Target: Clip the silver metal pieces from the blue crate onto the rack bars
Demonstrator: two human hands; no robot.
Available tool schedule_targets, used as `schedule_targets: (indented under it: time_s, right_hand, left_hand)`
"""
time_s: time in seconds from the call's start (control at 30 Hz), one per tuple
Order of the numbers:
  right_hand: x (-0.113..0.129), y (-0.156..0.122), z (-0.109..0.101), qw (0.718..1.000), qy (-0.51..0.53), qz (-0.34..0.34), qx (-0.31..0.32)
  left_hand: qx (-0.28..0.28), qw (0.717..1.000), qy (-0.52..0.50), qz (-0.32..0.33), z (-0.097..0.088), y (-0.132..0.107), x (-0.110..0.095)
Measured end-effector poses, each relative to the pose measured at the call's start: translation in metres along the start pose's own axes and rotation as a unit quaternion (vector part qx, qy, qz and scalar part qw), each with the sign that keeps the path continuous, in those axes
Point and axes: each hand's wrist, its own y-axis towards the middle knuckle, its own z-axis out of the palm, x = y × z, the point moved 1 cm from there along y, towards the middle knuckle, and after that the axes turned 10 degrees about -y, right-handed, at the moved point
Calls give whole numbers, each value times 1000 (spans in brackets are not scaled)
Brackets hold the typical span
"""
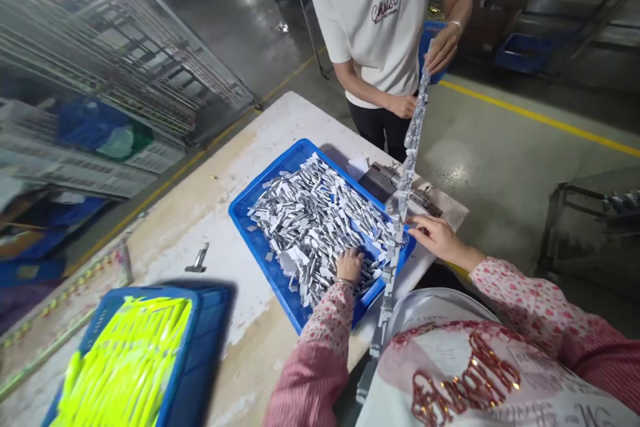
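Observation:
A shallow blue tray (260,250) on the worktable is heaped with several small silver metal pieces (315,220). My left hand (349,265) rests knuckles-up in the pile near the tray's front edge, fingers curled down among the pieces; what it holds is hidden. My right hand (434,235) reaches to a long upright strip (407,160) loaded with the same silver pieces, fingertips touching it at the tray's right corner. The strip runs from my lap up toward a person across the table.
A person in a white T-shirt (380,20) stands at the table's far edge, one hand (441,48) on a blue container. A deeper blue bin of bright yellow parts (125,360) sits front left. A small metal part (199,259) lies on the table. Racks stand left.

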Motion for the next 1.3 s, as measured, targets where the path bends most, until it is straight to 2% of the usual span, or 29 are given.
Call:
schedule_targets:
  time_s: [0.1, 0.17, 0.27, 0.37, 0.47, 0.5, 0.53, 0.6, 0.67, 0.7, 0.77, 0.83, 0.9, 0.93, 0.97, 1.0, 1.07, 1.13, 1.17, 1.23, 1.3]
  right_hand:
    - [1, -6, -8, 1000, 11, 5, -9]
    - [2, -9, -16, 999, 25, 13, -31]
    - [9, -9, -33, 996, 38, 26, -77]
    - [34, -4, -48, 993, 31, -31, -108]
    - [68, 2, -54, 990, 19, -129, -62]
    - [78, 4, -53, 986, 18, -161, -40]
    - [85, 5, -52, 982, 20, -187, -26]
    - [93, 4, -49, 976, 31, -211, -34]
    - [92, 2, -45, 980, 57, -182, -51]
    - [89, 1, -43, 985, 82, -144, -47]
    - [83, -3, -38, 984, 173, -38, 3]
    - [80, -8, -30, 946, 304, 59, 93]
    - [80, -11, -24, 889, 414, 106, 162]
    - [81, -11, -23, 872, 443, 113, 175]
    - [81, -10, -23, 870, 449, 117, 166]
    - [81, -8, -25, 883, 432, 120, 140]
    - [84, -2, -32, 931, 342, 100, 72]
    - [91, 6, -41, 977, 214, 21, 16]
    - [96, 10, -45, 987, 155, -44, 1]
    - [104, 16, -48, 987, 73, -146, -2]
    - [107, 20, -47, 984, 50, -171, -2]
  left_hand:
    - [1, 1000, -12, -15, -4, -4, -6]
    - [-10, 999, -36, -28, -17, -7, -7]
    - [-61, 993, -95, -29, -49, -14, -11]
    - [-122, 979, -164, 9, -94, -34, -32]
    - [-155, 952, -240, 107, -133, -66, -74]
    - [-157, 928, -286, 181, -143, -78, -89]
    - [-152, 906, -311, 246, -150, -89, -104]
    - [-151, 878, -323, 319, -158, -105, -126]
    - [-163, 884, -296, 324, -158, -115, -137]
    - [-169, 887, -286, 320, -157, -117, -139]
    - [-150, 881, -302, 330, -153, -120, -141]
    - [-77, 851, -379, 355, -149, -121, -143]
    - [26, 810, -464, 358, -146, -120, -147]
    - [59, 796, -495, 343, -144, -119, -148]
    - [67, 792, -517, 319, -144, -117, -149]
    - [46, 795, -531, 290, -144, -114, -149]
    - [-44, 818, -522, 237, -147, -111, -148]
    - [-114, 860, -441, 231, -153, -111, -149]
    - [-124, 882, -381, 247, -156, -111, -149]
    - [-123, 911, -268, 287, -163, -111, -150]
    - [-136, 918, -208, 310, -169, -110, -149]
